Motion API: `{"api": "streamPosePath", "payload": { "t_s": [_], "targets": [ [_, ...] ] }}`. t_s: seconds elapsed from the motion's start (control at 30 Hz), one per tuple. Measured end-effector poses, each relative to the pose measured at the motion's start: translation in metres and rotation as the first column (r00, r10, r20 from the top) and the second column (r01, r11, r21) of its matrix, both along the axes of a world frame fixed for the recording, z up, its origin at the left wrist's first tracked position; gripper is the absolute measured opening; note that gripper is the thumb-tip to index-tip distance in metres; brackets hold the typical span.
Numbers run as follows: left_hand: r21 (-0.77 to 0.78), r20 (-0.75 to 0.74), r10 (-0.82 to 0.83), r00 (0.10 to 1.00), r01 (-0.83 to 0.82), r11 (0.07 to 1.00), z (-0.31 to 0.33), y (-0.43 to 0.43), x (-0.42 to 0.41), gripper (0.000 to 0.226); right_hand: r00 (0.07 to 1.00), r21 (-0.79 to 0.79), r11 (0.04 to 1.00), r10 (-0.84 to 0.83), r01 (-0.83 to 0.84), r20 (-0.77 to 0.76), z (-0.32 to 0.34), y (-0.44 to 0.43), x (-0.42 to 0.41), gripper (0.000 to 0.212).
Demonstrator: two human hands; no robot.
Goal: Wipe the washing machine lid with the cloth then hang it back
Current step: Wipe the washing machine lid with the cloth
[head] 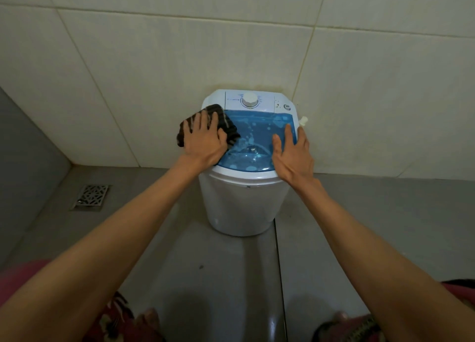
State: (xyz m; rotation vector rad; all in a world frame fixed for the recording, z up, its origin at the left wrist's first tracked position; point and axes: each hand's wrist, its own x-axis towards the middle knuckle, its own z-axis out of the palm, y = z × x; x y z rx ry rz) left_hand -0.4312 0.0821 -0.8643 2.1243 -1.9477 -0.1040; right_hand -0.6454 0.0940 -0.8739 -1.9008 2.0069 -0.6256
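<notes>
A small white washing machine (239,202) stands against the tiled wall, with a see-through blue lid (257,138) on top. A dark striped cloth (228,128) lies folded on the lid's left edge, partly hanging off the side. My left hand (204,139) presses flat on the cloth, fingers spread. My right hand (293,152) rests flat on the right side of the lid, fingers apart, holding nothing. Pale spots show on the lid's surface.
The white control panel with a round dial (250,100) runs behind the lid. A small white inlet cap (303,121) sticks out at the machine's right. A metal floor drain (91,196) is at the left on the grey floor. My feet in patterned slippers (120,321) are below.
</notes>
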Motion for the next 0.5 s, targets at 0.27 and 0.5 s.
{"api": "streamPosePath", "payload": {
  "t_s": [0.27,0.5],
  "targets": [
    [-0.106,0.095,-0.365,0.926,0.374,0.921,-0.01,0.05,-0.022,0.059,1.0,0.008,1.0,-0.008,0.008,0.006,0.001,0.001,0.0,0.065],
    [0.046,-0.011,-0.217,0.976,0.217,0.975,0.011,-0.006,-0.008,0.059,1.0,0.016,1.0,0.003,-0.003,0.006,0.002,0.002,0.0,0.065]
  ]
}}
